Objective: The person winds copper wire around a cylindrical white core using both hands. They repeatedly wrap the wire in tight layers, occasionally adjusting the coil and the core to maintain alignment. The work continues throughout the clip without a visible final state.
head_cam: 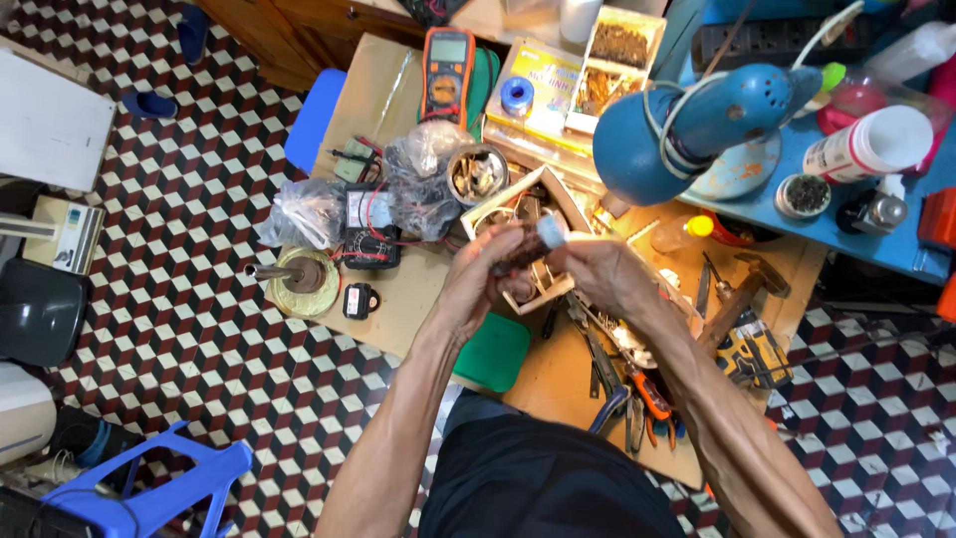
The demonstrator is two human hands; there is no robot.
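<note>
Both hands meet above the middle of the cluttered wooden bench [398, 299]. The left hand [478, 284] has its fingers clenched around a small dark brownish part [513, 254], which is mostly hidden, so its shape cannot be told. The right hand [602, 274] comes in from the right, and its fingers pinch a small pale blue-white cap-like piece [551, 232] at the far end of that dark part. The two hands touch each other, just above an open wooden box of small metal parts [528, 204].

Left of the hands lie a black analogue meter with red leads [366, 224] and clear plastic bags [418, 174]. A round metal tin of bits [478, 172] sits just beyond the left hand. Further away stands an orange and black digital multimeter [448, 75]. To the right, a blue desk lamp [687, 125] leans over the bench. Near the right forearm lie orange-handled pliers [649, 397] and a wooden-handled hammer [737, 299]. A green square lid [495, 351] rests at the near edge, under the left forearm.
</note>
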